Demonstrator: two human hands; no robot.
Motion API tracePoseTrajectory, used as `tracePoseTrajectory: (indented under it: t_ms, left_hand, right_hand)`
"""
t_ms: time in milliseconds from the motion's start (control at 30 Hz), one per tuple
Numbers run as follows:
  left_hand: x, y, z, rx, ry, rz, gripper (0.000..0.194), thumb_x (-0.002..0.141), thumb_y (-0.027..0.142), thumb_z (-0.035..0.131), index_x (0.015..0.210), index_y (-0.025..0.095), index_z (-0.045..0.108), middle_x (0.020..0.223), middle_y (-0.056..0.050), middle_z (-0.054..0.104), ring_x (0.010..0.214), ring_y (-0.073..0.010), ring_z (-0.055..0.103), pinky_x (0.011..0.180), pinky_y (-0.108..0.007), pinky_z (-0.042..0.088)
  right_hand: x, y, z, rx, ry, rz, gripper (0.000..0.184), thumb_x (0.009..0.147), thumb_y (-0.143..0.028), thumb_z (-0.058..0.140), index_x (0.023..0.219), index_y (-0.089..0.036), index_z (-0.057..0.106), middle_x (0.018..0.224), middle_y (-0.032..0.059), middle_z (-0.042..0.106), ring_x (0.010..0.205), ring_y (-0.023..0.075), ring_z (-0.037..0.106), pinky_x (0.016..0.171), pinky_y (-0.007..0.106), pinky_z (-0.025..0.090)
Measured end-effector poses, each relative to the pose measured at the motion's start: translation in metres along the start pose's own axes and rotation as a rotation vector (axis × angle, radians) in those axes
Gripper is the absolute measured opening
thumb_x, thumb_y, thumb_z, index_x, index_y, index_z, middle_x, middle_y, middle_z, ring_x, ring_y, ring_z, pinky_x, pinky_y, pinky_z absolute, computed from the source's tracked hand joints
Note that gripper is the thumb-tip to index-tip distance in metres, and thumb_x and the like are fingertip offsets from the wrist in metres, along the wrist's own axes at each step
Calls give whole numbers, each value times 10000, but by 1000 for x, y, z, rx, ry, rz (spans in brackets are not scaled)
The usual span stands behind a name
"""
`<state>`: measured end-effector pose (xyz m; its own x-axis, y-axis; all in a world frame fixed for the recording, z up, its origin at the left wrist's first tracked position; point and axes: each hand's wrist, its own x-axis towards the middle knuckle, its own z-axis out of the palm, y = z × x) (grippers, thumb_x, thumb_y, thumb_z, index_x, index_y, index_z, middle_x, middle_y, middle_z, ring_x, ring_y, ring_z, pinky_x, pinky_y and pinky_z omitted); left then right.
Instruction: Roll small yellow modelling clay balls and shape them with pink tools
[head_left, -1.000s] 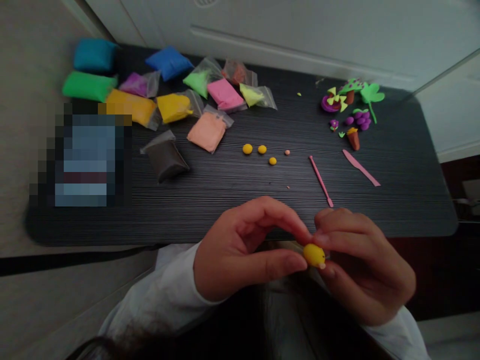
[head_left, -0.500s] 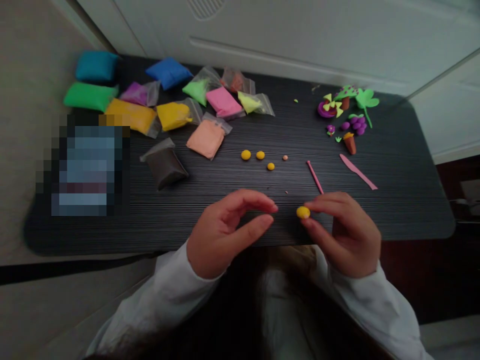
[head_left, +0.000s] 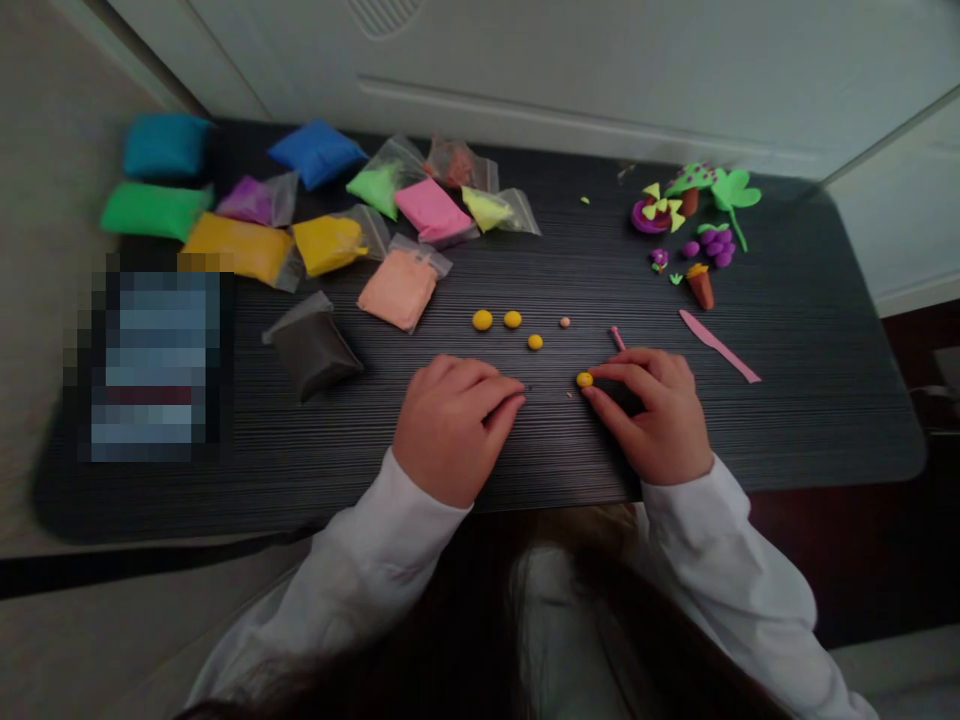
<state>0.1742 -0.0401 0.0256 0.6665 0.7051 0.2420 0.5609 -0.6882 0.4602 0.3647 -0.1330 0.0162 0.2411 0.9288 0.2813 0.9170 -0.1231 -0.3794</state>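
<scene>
Clamped on 1 yellow ball [head_left: 584, 380], right of frame centre, with the right hand [head_left: 654, 415]. Together at the fingertips on the left hand [head_left: 452, 425], beside a dark speck [head_left: 530, 388]. Advisable: pinch lightly, avoid denting, steady against the tabletop [head_left: 817, 420].

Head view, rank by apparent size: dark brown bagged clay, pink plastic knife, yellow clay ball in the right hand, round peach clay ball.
1. Dark brown bagged clay
2. Pink plastic knife, long but thin
3. Yellow clay ball, partly covered by the right hand
4. Round peach clay ball
</scene>
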Motion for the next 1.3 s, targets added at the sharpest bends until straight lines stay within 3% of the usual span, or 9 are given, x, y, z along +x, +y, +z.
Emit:
tracePoseTrajectory:
  t_ms: [267, 833, 933, 1067, 1300]
  left_hand:
    - [7, 11, 14, 68, -62, -83, 179, 819, 312, 516, 841, 238, 678, 824, -3, 671, 808, -207, 541, 698, -353, 376]
    - [10, 10, 16, 94, -133, 2, 184, 853, 267, 450, 835, 199, 621, 856, -27, 642, 818, -217, 525, 700, -368, 362]
    - [10, 11, 12, -46, -84, 6, 171, 850, 252, 463, 830, 186, 619, 850, -30, 639, 822, -201, 532, 733, -363, 380]
    - [6, 21, -2, -431, -26, -53, 106, 830, 212, 512, 809, 174, 609, 816, -17, 629, 816, -146, 552, 766, -297, 418]
    - [-4, 44, -31, -1028, -175, -282, 62, 787, 204, 575, 739, 209, 614, 765, 8, 606, 747, -120, 561, 675, -240, 440]
  right_hand:
    - [0, 1, -1, 16, -11, 0, 160, 752, -315, 602, 889, -239, 635, 950, 40, 605, 913, 214, 529, 789, 396, 374]
    - [-1, 1, -2, 41, -28, 10, 233, 738, -316, 613, 954, -229, 615, 988, 48, 604, 943, 223, 534, 819, 412, 378]
    - [-1, -2, -5, 58, 10, -2, 246, 737, -302, 614, 963, -204, 615, 993, 67, 603, 952, 228, 536, 824, 421, 390]
    - [-7, -14, -21, 142, 116, -55, 210, 736, -218, 614, 946, -211, 621, 963, 61, 609, 921, 211, 550, 811, 412, 412]
    - [-14, -43, -49, 435, 162, -244, 380, 683, -90, 641, 1035, -222, 587, 899, 41, 655, 789, 182, 597, 768, 413, 435]
